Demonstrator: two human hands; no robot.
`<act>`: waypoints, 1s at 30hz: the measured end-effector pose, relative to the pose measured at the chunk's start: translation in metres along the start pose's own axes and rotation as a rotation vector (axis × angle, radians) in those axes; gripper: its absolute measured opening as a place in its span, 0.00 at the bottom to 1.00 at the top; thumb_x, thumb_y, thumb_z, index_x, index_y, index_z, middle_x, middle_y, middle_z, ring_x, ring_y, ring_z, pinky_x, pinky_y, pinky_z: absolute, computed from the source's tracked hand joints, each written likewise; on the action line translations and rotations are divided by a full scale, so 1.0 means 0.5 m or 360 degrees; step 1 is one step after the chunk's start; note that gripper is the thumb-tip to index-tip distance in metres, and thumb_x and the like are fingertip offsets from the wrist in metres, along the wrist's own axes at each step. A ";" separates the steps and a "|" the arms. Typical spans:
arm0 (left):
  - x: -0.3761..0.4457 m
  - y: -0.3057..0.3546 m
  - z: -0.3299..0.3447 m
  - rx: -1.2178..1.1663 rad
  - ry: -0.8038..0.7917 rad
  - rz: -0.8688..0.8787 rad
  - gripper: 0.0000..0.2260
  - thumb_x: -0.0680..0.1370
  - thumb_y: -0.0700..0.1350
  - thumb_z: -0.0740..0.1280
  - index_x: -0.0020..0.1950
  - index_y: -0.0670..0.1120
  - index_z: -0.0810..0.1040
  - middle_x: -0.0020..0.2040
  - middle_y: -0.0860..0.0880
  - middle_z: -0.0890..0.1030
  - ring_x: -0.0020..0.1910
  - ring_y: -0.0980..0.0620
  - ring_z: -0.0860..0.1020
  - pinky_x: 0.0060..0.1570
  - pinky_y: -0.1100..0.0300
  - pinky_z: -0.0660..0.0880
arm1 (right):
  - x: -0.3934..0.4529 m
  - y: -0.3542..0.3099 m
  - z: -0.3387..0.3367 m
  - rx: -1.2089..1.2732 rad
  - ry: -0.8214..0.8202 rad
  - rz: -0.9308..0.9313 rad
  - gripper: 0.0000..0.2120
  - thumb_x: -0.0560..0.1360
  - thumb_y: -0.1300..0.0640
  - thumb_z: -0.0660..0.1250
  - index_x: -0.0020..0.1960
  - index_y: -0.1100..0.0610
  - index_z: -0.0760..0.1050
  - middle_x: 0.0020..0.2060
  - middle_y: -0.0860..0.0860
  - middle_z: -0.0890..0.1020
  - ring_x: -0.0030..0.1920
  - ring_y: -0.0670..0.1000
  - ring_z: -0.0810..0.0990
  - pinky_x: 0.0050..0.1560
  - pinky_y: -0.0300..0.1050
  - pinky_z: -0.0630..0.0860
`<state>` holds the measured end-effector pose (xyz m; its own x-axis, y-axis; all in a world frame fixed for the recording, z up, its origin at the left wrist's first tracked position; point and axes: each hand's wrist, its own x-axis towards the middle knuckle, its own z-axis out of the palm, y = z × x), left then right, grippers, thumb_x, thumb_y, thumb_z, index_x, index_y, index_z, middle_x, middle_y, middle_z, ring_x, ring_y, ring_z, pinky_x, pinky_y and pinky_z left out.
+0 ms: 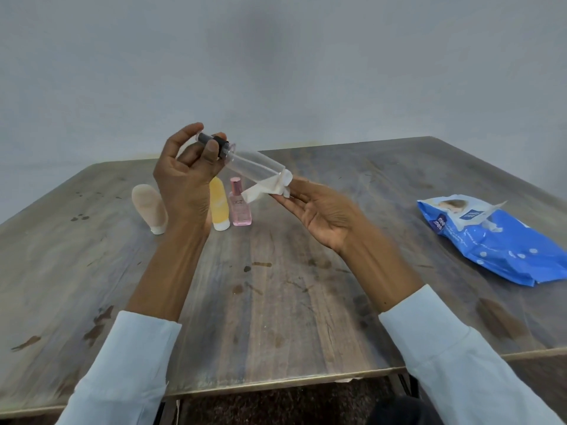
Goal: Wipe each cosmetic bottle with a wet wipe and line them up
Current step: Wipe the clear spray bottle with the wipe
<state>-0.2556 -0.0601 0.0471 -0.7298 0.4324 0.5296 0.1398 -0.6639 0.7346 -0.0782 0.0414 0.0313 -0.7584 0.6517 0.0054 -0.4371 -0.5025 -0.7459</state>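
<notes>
Clear bottle (256,165): my left hand (187,182) pinches its cap, right hand (319,210), fingers spread, presses wipe (270,188) to its base; three bottles (241,204) lined below, likely done.

Soft, even, rather dim indoor light, no hard shadows, faint sheen on the wooden table (276,302), mild vignette darkening the wall corners, wide-angle bowing of table edges, slight overall softness, motion blur on the clear bottle (254,165).
</notes>
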 end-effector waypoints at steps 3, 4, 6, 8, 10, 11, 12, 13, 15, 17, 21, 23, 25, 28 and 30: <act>-0.012 0.003 0.013 0.0340 0.0002 0.0222 0.16 0.79 0.37 0.76 0.66 0.39 0.79 0.55 0.38 0.87 0.58 0.41 0.87 0.58 0.46 0.84 | 0.009 0.011 -0.008 -0.0130 0.0176 -0.0152 0.08 0.79 0.74 0.70 0.58 0.73 0.80 0.58 0.66 0.85 0.58 0.60 0.86 0.59 0.52 0.85; -0.015 0.004 0.017 0.0421 -0.0002 0.0249 0.15 0.79 0.38 0.76 0.65 0.40 0.79 0.54 0.39 0.88 0.57 0.42 0.87 0.59 0.45 0.84 | 0.012 0.014 -0.011 -0.0197 0.0250 -0.0219 0.08 0.78 0.73 0.72 0.57 0.72 0.81 0.57 0.66 0.86 0.55 0.59 0.86 0.59 0.52 0.86; -0.018 0.002 0.020 0.0548 -0.0019 0.0274 0.15 0.78 0.40 0.76 0.64 0.43 0.81 0.54 0.41 0.88 0.57 0.43 0.87 0.60 0.43 0.83 | 0.013 0.015 -0.018 -0.0352 0.0355 -0.0353 0.05 0.77 0.70 0.75 0.53 0.68 0.83 0.52 0.63 0.87 0.52 0.57 0.88 0.59 0.51 0.86; -0.018 0.001 0.020 0.0634 -0.0042 0.0261 0.14 0.79 0.40 0.75 0.64 0.44 0.82 0.55 0.42 0.88 0.57 0.46 0.86 0.60 0.45 0.84 | 0.011 0.010 -0.020 -0.0483 0.0428 -0.0466 0.06 0.77 0.67 0.77 0.53 0.67 0.85 0.51 0.61 0.88 0.53 0.59 0.89 0.56 0.48 0.86; -0.018 -0.001 0.019 0.0657 -0.0058 0.0220 0.13 0.81 0.41 0.74 0.65 0.44 0.83 0.55 0.43 0.87 0.56 0.48 0.86 0.58 0.49 0.84 | 0.007 0.006 -0.018 -0.0664 0.0492 -0.0607 0.07 0.77 0.65 0.78 0.54 0.64 0.86 0.49 0.60 0.89 0.52 0.58 0.89 0.53 0.45 0.86; -0.017 -0.002 0.018 0.0657 -0.0055 0.0193 0.12 0.82 0.42 0.74 0.65 0.44 0.83 0.54 0.45 0.87 0.54 0.49 0.86 0.57 0.50 0.84 | 0.005 0.006 -0.017 -0.0795 0.0519 -0.0695 0.06 0.77 0.63 0.78 0.53 0.63 0.86 0.47 0.58 0.89 0.50 0.56 0.90 0.52 0.44 0.86; -0.016 -0.003 0.017 0.0656 -0.0034 0.0161 0.11 0.82 0.43 0.74 0.64 0.44 0.83 0.53 0.46 0.86 0.51 0.51 0.87 0.57 0.51 0.84 | 0.005 0.006 -0.014 -0.0944 0.0544 -0.0786 0.05 0.77 0.62 0.79 0.52 0.60 0.86 0.45 0.55 0.89 0.47 0.53 0.90 0.51 0.44 0.87; -0.016 -0.005 0.016 0.0641 -0.0002 0.0118 0.10 0.83 0.44 0.73 0.64 0.44 0.83 0.51 0.47 0.86 0.48 0.53 0.87 0.56 0.52 0.85 | 0.005 0.007 -0.012 -0.1091 0.0561 -0.0876 0.03 0.77 0.61 0.78 0.50 0.58 0.87 0.44 0.52 0.89 0.45 0.51 0.89 0.50 0.44 0.87; -0.011 -0.008 0.011 0.0537 0.0055 0.0006 0.12 0.83 0.45 0.73 0.63 0.39 0.83 0.49 0.47 0.86 0.46 0.53 0.87 0.57 0.51 0.85 | 0.006 0.010 -0.007 -0.1303 0.0569 -0.1051 0.01 0.78 0.59 0.78 0.49 0.56 0.86 0.42 0.48 0.89 0.44 0.48 0.88 0.49 0.43 0.86; -0.010 -0.009 0.008 0.0422 0.0076 -0.0083 0.14 0.83 0.44 0.73 0.63 0.36 0.83 0.49 0.47 0.86 0.46 0.52 0.87 0.58 0.49 0.85 | 0.006 0.011 -0.003 -0.1374 0.0561 -0.1167 0.01 0.79 0.58 0.77 0.48 0.55 0.86 0.42 0.45 0.88 0.45 0.47 0.88 0.50 0.43 0.85; -0.023 0.012 0.023 0.0669 -0.0017 0.0122 0.09 0.83 0.38 0.71 0.63 0.42 0.82 0.53 0.47 0.86 0.52 0.53 0.87 0.59 0.55 0.83 | 0.013 0.007 -0.013 -0.1176 0.0554 -0.0970 0.01 0.78 0.60 0.77 0.49 0.57 0.86 0.44 0.50 0.89 0.47 0.50 0.89 0.51 0.45 0.86; -0.026 0.019 0.027 0.0813 -0.0130 0.0253 0.12 0.82 0.33 0.68 0.64 0.43 0.82 0.55 0.47 0.86 0.56 0.53 0.86 0.61 0.59 0.81 | 0.011 0.000 -0.019 -0.0782 0.0436 -0.0638 0.01 0.79 0.64 0.75 0.50 0.62 0.85 0.47 0.56 0.89 0.52 0.56 0.89 0.56 0.47 0.86; -0.024 0.020 0.024 0.0893 -0.0224 0.0310 0.16 0.81 0.30 0.66 0.66 0.42 0.82 0.57 0.47 0.85 0.59 0.52 0.84 0.64 0.60 0.79 | 0.008 -0.008 -0.019 -0.0309 0.0294 -0.0384 0.01 0.79 0.68 0.73 0.48 0.67 0.83 0.47 0.58 0.87 0.51 0.57 0.88 0.57 0.47 0.86; -0.018 0.019 0.015 0.0881 -0.0298 0.0276 0.18 0.81 0.29 0.65 0.68 0.42 0.81 0.58 0.47 0.85 0.61 0.50 0.84 0.66 0.58 0.79 | 0.010 -0.016 -0.020 -0.0114 0.0279 -0.0336 0.02 0.79 0.70 0.72 0.48 0.69 0.83 0.44 0.58 0.86 0.47 0.55 0.87 0.57 0.48 0.86; -0.016 0.018 0.011 0.0842 -0.0292 0.0247 0.16 0.83 0.31 0.67 0.68 0.44 0.82 0.58 0.47 0.86 0.61 0.49 0.84 0.65 0.54 0.80 | 0.009 -0.015 -0.021 -0.0228 0.0277 -0.0385 0.04 0.79 0.67 0.74 0.51 0.68 0.84 0.47 0.60 0.87 0.50 0.57 0.87 0.57 0.48 0.86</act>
<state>-0.2449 -0.0663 0.0519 -0.5528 0.4842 0.6782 0.5858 -0.3531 0.7295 -0.0733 0.0541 0.0301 -0.5414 0.8361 0.0891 -0.5125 -0.2441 -0.8232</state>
